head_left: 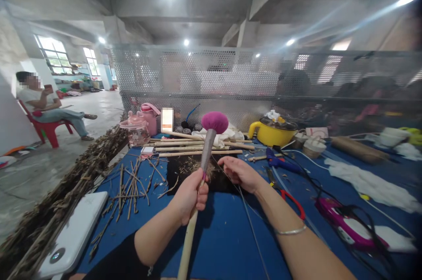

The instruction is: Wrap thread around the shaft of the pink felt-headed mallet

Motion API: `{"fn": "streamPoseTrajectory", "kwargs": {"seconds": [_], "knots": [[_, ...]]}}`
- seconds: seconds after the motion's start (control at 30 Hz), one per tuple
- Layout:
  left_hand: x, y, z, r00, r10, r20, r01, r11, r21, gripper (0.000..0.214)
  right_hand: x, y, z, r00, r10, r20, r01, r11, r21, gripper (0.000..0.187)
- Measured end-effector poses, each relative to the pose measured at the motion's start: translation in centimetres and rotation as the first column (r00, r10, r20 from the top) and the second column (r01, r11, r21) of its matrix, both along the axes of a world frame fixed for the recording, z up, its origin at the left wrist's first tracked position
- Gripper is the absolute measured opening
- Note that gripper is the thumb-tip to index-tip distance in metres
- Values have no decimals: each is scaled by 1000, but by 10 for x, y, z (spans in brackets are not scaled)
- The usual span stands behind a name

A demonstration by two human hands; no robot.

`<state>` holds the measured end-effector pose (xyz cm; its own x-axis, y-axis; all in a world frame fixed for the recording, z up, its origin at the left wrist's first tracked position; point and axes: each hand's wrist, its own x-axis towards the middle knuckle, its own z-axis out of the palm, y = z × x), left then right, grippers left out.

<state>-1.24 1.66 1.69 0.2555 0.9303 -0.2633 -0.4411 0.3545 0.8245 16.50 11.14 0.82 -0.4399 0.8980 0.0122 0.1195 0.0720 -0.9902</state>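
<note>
Fingers (201,199) of the left hand (188,195) clamp one stick (189,240) above a blue desk (227,236), its long axis running away and upward, magenta head (215,122) farthest. Beside its grey wrap (207,150), the right hand (243,174) holds its fingers close together near a thin strand (249,219); whether they grip it cannot be told. Beyond: one yellow pot (274,135). Leftward, one power bank (79,227) shows a lit display, its digits unclear.

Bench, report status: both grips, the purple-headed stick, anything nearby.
Left grip shut round pale stick, just below grey wrap; purple head at far end. Right grip curled by thin strand, hold unclear. Nearby: twigs left, red handle beside right forearm.
</note>
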Motion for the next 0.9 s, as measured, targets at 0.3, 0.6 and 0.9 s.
{"fn": "streamPoseTrajectory", "kwargs": {"seconds": [0.3, 0.6, 0.9], "knots": [[-7, 6, -8, 886, 152, -437, -109, 986, 123, 34, -40, -32, -2, 966, -20, -257, 5, 998, -58, 51], [-7, 7, -12, 840, 141, -524, -76, 987, 143, 34, -46, -45, 3, 979, 79, -190, -132, 949, -285, 26], [-9, 6, 3, 990, -131, -58, 118, 975, -189, 30, -36, -31, -1, 977, 111, -181, -171, 916, -363, 14]]}}
